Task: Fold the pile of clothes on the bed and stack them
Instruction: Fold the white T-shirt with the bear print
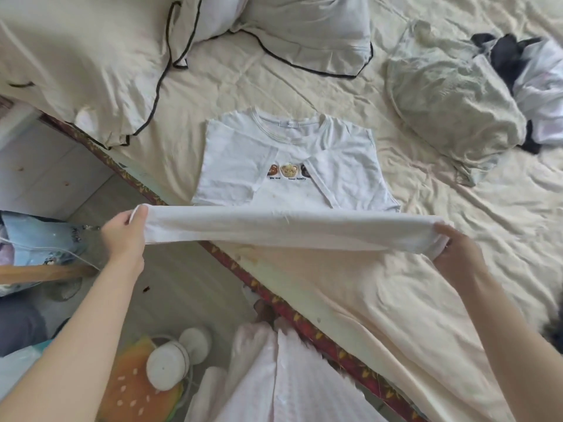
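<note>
A white T-shirt (292,184) with a small bear print lies face up on the cream bed sheet (426,269), its sleeves folded in over the chest. Its bottom hem is lifted off the bed and stretched taut between my hands. My left hand (126,231) pinches the hem's left corner, out past the bed's edge. My right hand (457,248) grips the hem's right corner above the sheet. At the far right of the bed sits a pile of unfolded clothes (530,86), dark and white pieces mixed, partly cut off by the frame.
A pale green crumpled cloth (451,95) lies beside the pile. Pillows (304,28) and a black-trimmed duvet (76,62) fill the bed's head. The patterned bed edge (304,315) runs diagonally. On the floor below stand a small white fan (170,360) and a burger-shaped cushion (134,391).
</note>
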